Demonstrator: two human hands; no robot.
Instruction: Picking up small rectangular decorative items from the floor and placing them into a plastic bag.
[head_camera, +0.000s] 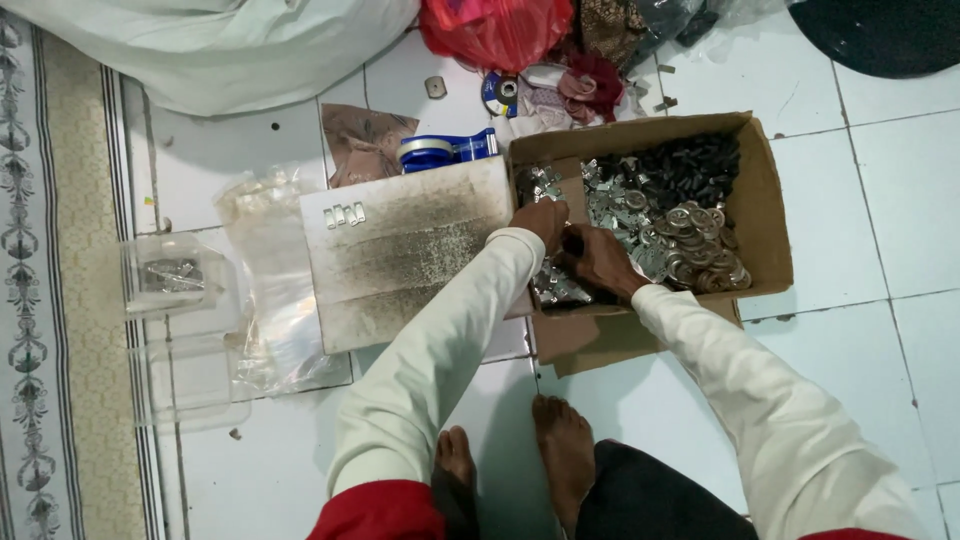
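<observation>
Reaching hands (575, 245), metal parts (655, 225) beneath, box (765, 200)

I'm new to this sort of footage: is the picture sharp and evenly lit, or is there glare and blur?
Head view: soft, even light, faint shadows; mild glare on the floor tiles and metal parts in the box; both hands, left hand and right hand, slightly soft; straight tile lines bow near the edges.

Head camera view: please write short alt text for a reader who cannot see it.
Both hands, left hand and right hand, reach into a cardboard box of small metal parts on a white tiled floor. A dirty board lies beside it.
</observation>
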